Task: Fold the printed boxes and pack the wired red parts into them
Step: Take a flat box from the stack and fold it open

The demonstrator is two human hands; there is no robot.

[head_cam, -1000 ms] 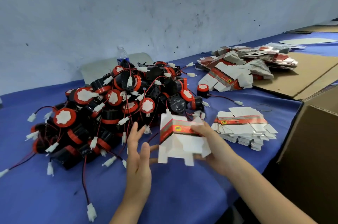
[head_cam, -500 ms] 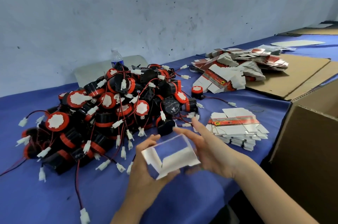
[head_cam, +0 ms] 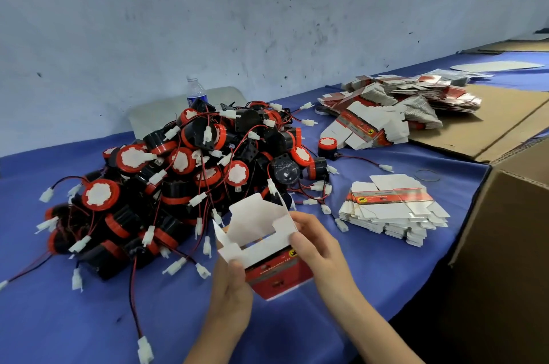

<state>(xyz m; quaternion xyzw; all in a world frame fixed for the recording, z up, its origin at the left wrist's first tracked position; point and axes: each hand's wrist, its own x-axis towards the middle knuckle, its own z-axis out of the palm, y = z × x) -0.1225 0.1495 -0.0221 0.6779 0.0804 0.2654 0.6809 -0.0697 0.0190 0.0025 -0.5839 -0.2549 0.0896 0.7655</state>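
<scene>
— Now, how's that box (head_cam: 269, 247) handling, up over the table (head_cam: 371, 280)?
— Light, thin card, probably creases easily. Left hand (head_cam: 230, 289) and right hand (head_cam: 316, 247) both pinch its side walls, flaps open.

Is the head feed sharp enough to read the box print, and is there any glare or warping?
Head view: light is even and soft, no glare; the box print is too soft to read; the wide lens bends the table edge; the hands look sharp.
</scene>
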